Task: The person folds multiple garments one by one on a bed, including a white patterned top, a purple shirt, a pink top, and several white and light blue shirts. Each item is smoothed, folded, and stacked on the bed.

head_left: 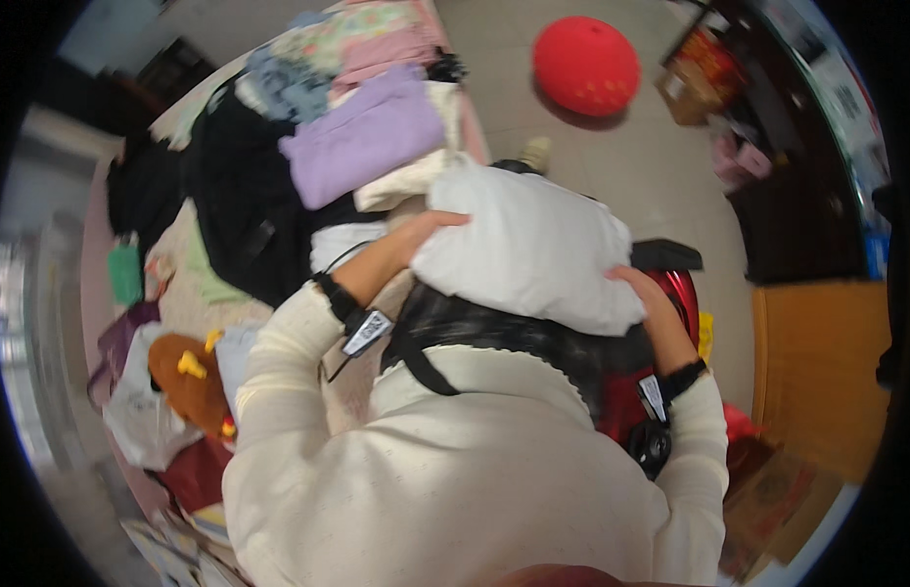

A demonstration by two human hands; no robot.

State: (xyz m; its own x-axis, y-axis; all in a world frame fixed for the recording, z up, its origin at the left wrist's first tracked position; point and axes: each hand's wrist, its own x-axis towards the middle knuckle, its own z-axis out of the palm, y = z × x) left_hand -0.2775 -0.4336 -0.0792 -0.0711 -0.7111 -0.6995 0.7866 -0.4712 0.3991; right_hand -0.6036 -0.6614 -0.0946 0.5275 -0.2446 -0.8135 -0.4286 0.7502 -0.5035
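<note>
Over my lap I hold a white folded cloth bundle [523,245], soft and puffy, its exact kind unclear. My left hand [431,235] grips its left side, thumb on top and fingers partly hidden beneath. At the lower right edge my right hand [643,291] is closed on it, fingers mostly out of sight under the cloth. Just beyond my left hand, a lavender folded garment [367,137] lies on top of a cream cloth [401,184] on the bed.
Black clothing [240,196] and a heap of other clothes [289,83] cover much of the bed. A brown plush toy [186,377] lies at left. Beyond are a red balloon [584,68] and a cardboard box [685,93]. A red-black object [682,293] stands beside my right arm.
</note>
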